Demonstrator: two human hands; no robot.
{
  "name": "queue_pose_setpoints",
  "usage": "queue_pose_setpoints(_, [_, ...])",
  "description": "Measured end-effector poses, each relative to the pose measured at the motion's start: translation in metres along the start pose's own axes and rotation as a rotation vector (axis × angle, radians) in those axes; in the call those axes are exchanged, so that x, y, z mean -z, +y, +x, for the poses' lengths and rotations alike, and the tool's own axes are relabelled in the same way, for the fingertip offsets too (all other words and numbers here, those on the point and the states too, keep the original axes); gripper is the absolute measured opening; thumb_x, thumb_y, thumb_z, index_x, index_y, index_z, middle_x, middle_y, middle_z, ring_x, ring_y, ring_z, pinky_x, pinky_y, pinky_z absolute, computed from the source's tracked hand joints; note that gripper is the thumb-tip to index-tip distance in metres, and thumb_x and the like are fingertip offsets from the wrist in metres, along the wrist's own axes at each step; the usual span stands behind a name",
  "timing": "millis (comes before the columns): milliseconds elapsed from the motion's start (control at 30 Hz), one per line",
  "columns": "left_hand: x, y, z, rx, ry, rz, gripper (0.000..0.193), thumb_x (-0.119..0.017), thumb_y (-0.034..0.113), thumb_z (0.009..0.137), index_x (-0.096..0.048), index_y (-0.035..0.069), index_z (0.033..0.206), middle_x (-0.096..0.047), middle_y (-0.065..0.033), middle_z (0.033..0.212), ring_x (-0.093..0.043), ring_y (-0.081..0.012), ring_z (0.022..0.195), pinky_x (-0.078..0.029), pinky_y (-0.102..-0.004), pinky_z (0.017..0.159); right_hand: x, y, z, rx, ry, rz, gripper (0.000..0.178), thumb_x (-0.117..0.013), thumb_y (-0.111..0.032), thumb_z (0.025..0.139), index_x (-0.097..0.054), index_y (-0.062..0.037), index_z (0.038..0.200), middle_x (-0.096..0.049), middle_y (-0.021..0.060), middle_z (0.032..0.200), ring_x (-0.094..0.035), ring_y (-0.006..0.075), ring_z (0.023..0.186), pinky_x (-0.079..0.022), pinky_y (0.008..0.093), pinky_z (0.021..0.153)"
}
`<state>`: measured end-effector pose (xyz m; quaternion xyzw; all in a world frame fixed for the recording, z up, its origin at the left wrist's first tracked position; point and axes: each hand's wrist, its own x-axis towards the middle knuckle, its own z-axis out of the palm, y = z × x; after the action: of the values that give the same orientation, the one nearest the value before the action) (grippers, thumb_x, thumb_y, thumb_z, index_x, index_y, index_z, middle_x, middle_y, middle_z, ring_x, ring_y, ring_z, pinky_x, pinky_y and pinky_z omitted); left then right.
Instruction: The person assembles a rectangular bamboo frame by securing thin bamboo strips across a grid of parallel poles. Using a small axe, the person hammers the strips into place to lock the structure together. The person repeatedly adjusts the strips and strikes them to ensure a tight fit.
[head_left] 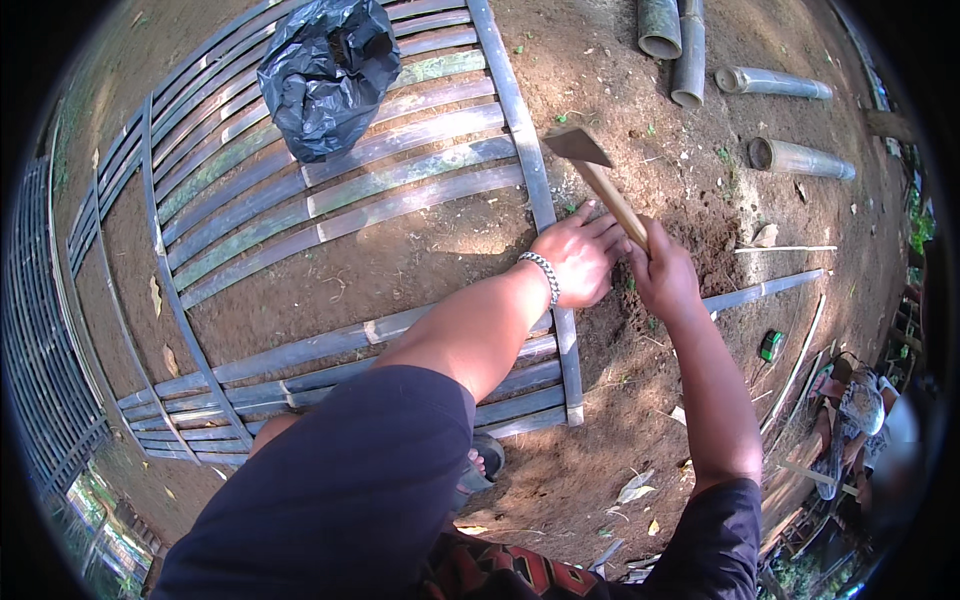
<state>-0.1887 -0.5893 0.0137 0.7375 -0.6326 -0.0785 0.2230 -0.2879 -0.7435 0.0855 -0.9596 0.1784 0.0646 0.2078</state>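
Note:
My right hand is closed around the wooden handle of a small hoe. Its flat metal blade points up and away, raised above the soil. Just left of it, my left hand, with a chain bracelet at the wrist, reaches over the right edge strip of a bamboo slat frame. Its fingers are stretched out and apart; whether they press on the strip or the ground I cannot tell. Dark loosened soil lies right of both hands.
A black plastic bag sits on the slats. Cut bamboo tubes lie at the far right. A bamboo strip and a small green object are on the ground. Another person is at the right rim; a second slatted panel stands left.

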Motion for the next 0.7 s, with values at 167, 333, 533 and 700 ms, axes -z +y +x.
queue_pose_setpoints(167, [-0.011,-0.002,0.001,-0.035,0.061,0.011,0.047,-0.062,0.034,0.087,-0.07,0.005,0.122,-0.065,-0.0095,0.134,-0.051,-0.0257,0.138,-0.032,-0.0512,0.123,0.016,-0.024,-0.005,-0.18,-0.01,0.106,0.033,-0.059,-0.032,0.103,-0.059,-0.0066,0.125,-0.068,0.0252,0.082,-0.067,0.0489,0.085,-0.052,0.0556,0.075])
queue_pose_setpoints(333, [0.016,0.003,0.008,0.011,-0.296,0.032,0.06,-0.04,0.049,0.105,-0.048,0.015,0.154,-0.03,-0.0074,0.17,-0.02,-0.0218,0.159,-0.007,-0.0496,0.131,0.044,-0.049,-0.133,-0.413,0.226,0.382,0.036,-0.058,-0.034,0.106,-0.058,-0.0051,0.126,-0.067,0.0247,0.083,-0.065,0.0495,0.083,-0.052,0.0493,0.073])
queue_pose_setpoints(533, [0.015,0.049,-0.074,0.088,0.015,-0.198,0.042,-0.051,0.022,0.101,-0.058,0.009,0.14,-0.041,-0.0157,0.162,-0.033,-0.036,0.152,-0.021,-0.0537,0.126,0.03,-0.051,-0.36,-0.926,0.08,0.239,0.04,-0.062,-0.032,0.1,-0.054,-0.0103,0.133,-0.068,0.0255,0.107,-0.064,0.0472,0.105,-0.05,0.0552,0.091])
queue_pose_setpoints(700, [0.053,0.093,-0.189,0.047,-0.071,-0.483,0.009,-0.067,0.006,0.088,-0.072,0.008,0.095,-0.072,-0.0145,0.123,-0.061,-0.0351,0.125,-0.043,-0.0479,0.113,-0.1,-0.062,-0.449,-1.194,0.326,0.221,0.056,-0.072,-0.028,0.092,-0.048,-0.0098,0.139,-0.059,0.0259,0.123,-0.059,0.0474,0.115,-0.049,0.0534,0.097])
